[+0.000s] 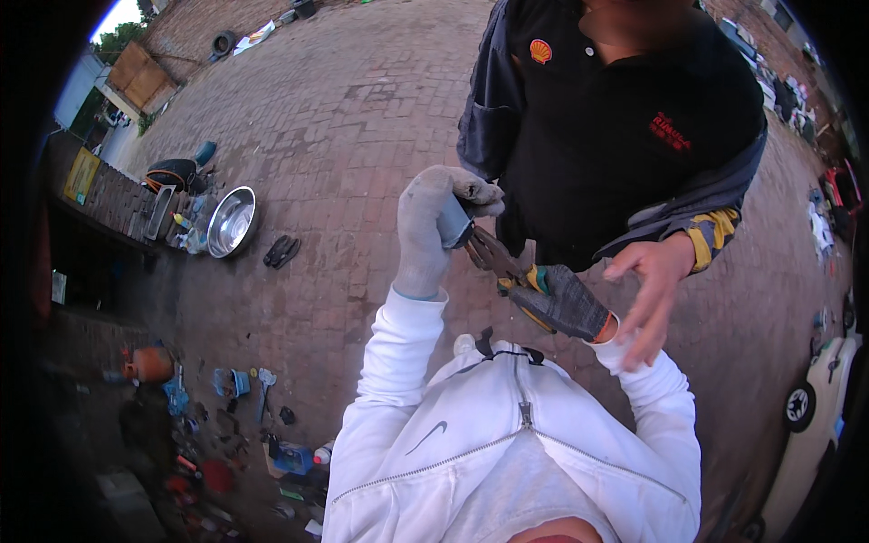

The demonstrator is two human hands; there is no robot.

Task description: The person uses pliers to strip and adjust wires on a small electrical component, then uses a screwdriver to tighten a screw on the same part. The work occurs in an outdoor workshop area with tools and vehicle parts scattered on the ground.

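Note:
My left hand (pixel 424 222), in a pale grey glove, is closed around a short bluish-grey cylindrical piece (pixel 453 222) with a dark end. My right hand (pixel 570 303), in a dark grey glove, grips pliers (pixel 493 253) with green and yellow handles. The jaws of the pliers reach the dark end of the cylindrical piece; whether they bite on its edge I cannot tell. Facing me stands a person in a black shirt (pixel 625 136) and dark jacket. That person's bare hand (pixel 654 281) hangs with loosely spread fingers beside my right forearm.
A shiny metal basin (pixel 233 222) and a pair of dark slippers (pixel 282 252) lie left on the brick paving (pixel 335 163). Lower left are an orange gas cylinder (pixel 149 364), a blue bin (pixel 291 458) and scattered tools. A pale car (pixel 815 398) stands at right.

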